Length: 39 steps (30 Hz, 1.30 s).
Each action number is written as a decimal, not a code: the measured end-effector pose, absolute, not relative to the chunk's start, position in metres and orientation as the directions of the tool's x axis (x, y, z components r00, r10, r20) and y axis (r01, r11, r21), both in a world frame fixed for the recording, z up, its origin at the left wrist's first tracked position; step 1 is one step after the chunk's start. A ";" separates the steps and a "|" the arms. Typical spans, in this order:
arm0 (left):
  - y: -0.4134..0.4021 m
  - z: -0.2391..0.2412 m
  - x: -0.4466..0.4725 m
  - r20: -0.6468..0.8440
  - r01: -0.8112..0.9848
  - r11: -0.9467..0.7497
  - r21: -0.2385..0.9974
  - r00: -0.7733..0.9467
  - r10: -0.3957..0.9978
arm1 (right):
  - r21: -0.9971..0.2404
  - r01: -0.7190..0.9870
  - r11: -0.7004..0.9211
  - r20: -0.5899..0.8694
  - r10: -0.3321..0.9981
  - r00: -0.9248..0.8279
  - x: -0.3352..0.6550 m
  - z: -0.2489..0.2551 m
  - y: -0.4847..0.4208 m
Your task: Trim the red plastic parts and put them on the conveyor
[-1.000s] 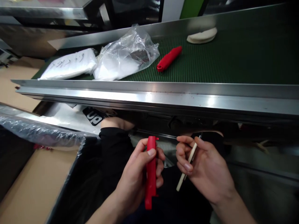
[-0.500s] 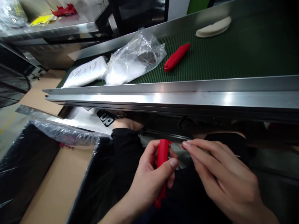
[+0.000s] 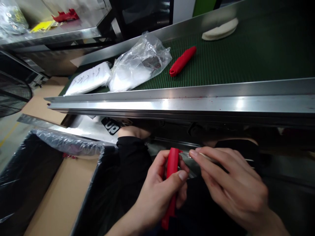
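Green conveyor belt (image 3: 221, 62): plastic bags (image 3: 137, 64), red sleeve (image 3: 182, 61).

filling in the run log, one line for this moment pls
left hand: grips red plastic piece | right hand: pinches thin stick at its top | conveyor belt: red piece, bags

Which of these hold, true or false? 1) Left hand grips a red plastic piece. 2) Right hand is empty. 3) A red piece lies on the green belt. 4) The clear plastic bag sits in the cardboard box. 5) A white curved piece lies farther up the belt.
1) True: the left hand grips the red plastic piece.
2) False: the right hand pinches a thin stick.
3) True: a red piece lies on the green belt.
4) False: the clear plastic bag lies on the belt.
5) True: the white curved piece.
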<state>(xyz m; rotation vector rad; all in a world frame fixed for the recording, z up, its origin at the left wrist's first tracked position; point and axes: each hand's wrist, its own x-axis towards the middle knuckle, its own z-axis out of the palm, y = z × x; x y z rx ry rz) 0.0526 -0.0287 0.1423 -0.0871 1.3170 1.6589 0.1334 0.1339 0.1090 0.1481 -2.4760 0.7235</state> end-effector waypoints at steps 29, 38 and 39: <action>-0.035 0.135 0.057 -0.371 -0.884 -0.205 0.421 -0.374 0.850 | -0.596 -0.264 0.758 0.543 0.138 -0.828 0.135 0.120 0.121; -0.034 0.114 0.063 -0.103 -0.918 -0.301 0.259 -0.336 0.936 | -0.618 -0.229 0.752 0.540 0.194 -0.819 0.142 0.123 0.130; -0.034 0.116 0.061 -0.105 -0.926 -0.290 0.243 -0.322 0.941 | -0.614 -0.247 0.750 0.531 0.160 -0.832 0.143 0.124 0.130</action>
